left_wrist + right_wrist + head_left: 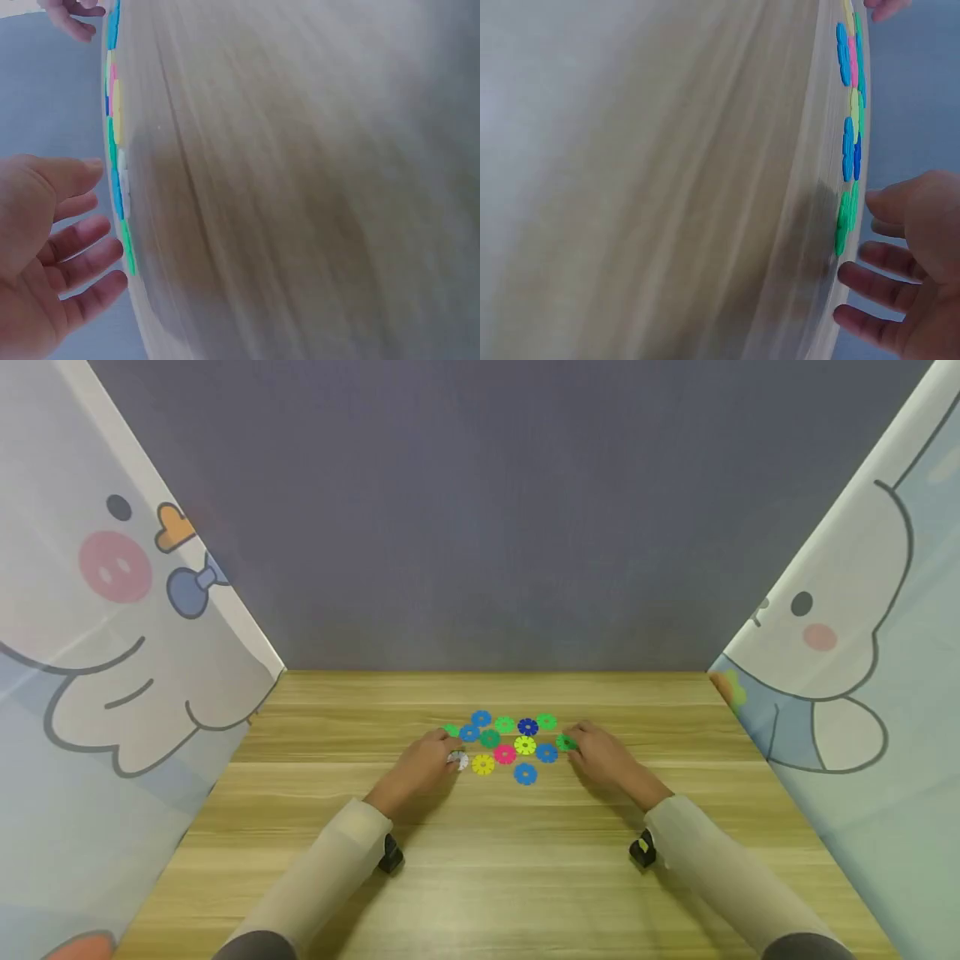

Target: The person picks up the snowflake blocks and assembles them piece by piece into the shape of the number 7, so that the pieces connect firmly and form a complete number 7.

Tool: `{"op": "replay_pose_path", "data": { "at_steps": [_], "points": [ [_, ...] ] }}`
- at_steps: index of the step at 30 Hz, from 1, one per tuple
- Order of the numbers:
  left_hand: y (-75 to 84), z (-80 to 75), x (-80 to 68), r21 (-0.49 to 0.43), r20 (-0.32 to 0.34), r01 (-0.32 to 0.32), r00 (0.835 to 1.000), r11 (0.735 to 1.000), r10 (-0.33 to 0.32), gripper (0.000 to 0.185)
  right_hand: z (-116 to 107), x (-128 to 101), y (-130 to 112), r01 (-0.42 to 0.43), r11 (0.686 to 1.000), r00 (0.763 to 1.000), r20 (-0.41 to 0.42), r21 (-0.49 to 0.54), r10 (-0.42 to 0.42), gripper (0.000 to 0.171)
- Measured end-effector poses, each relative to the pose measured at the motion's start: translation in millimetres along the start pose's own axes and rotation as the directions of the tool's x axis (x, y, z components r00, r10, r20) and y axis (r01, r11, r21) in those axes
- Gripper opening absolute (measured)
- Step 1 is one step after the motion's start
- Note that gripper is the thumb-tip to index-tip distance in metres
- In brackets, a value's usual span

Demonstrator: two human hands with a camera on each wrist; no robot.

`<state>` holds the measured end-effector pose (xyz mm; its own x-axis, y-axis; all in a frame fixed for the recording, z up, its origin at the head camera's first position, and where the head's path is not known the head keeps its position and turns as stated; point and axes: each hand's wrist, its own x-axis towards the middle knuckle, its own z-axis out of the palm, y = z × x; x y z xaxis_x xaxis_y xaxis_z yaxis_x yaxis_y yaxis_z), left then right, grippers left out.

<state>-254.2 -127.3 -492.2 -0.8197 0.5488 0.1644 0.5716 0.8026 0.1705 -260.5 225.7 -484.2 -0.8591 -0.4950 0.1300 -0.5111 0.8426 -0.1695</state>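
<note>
Several flat plastic snowflake discs lie in a cluster on the wooden table (480,877), among them a white disc (458,761), a yellow disc (483,765), a pink disc (505,753), a blue disc (525,773) and a green disc (566,742). My left hand (427,764) rests at the cluster's left edge, fingers relaxed, next to the white disc. At the right edge lies my right hand (600,756), fingertips beside the green disc. In the wrist views the left hand (52,240) and right hand (907,255) show spread fingers holding nothing.
Cartoon-printed curtains stand on the left (112,610) and on the right (862,635), with a grey wall (487,527) behind the table. Bare wood stretches between the discs and the near edge.
</note>
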Motion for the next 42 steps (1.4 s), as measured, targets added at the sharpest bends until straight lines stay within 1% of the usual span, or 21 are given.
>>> {"op": "replay_pose_path", "data": {
  "at_steps": [3,6,8,11,16,19,22,25,30,32,34,40,42],
  "points": [
    [0.7,1.2,3.2,0.001,0.053,0.024,0.998,1.000,-0.024,0.042,-3,7,1,-0.043,0.999,0.995,0.090,0.006,0.042,0.045],
    [2.0,2.4,5.9,0.005,0.090,0.045,0.995,0.999,-0.045,0.042,-3,13,0,-0.053,0.998,0.988,0.143,-0.020,0.055,0.046],
    [2.7,3.0,7.0,0.015,0.102,0.055,0.993,0.998,-0.056,0.040,-2,16,0,-0.047,0.998,0.987,0.154,-0.051,0.055,0.044],
    [3.5,3.4,8.8,0.024,0.108,0.071,0.991,0.997,-0.073,0.035,-1,19,-1,-0.043,0.995,0.988,0.144,-0.091,0.056,0.037],
    [3.9,2.8,11.4,0.028,0.120,0.083,0.989,0.996,-0.086,0.032,2,21,-2,-0.066,0.993,0.991,0.110,-0.099,0.077,0.027],
    [4.2,2.3,12.2,0.023,0.126,0.094,0.987,0.995,-0.096,0.034,4,22,0,-0.085,0.993,0.990,0.109,-0.076,0.093,0.027],
    [4.6,1.9,12.3,0.015,0.134,0.114,0.984,0.993,-0.115,0.035,5,25,4,-0.113,0.993,0.985,0.129,-0.029,0.116,0.028],
    [4.9,1.3,12.0,0.006,0.142,0.128,0.982,0.992,-0.128,0.035,7,28,9,-0.156,0.988,0.976,0.159,0.020,0.151,0.029],
    [5.1,1.5,12.2,-0.015,0.136,0.150,0.980,0.989,-0.146,0.033,5,29,11,-0.250,0.965,0.953,0.193,0.074,0.232,0.036],
    [5.1,1.4,12.4,-0.030,0.125,0.161,0.980,0.987,-0.156,0.033,3,27,11,-0.273,0.958,0.948,0.190,0.087,0.253,0.037],
    [5.4,0.2,12.3,-0.052,0.108,0.167,0.981,0.985,-0.161,0.031,1,24,10,-0.278,0.956,0.950,0.178,0.098,0.258,0.037],
    [6.0,-3.3,12.3,-0.128,0.062,0.147,0.988,0.981,-0.140,0.022,-1,16,9,-0.216,0.973,0.974,0.088,0.083,0.209,0.028],
    [6.2,-4.2,12.0,-0.158,0.052,0.140,0.990,0.977,-0.134,0.018,-1,14,10,-0.205,0.976,0.977,0.069,0.075,0.201,0.025]
  ]
}}
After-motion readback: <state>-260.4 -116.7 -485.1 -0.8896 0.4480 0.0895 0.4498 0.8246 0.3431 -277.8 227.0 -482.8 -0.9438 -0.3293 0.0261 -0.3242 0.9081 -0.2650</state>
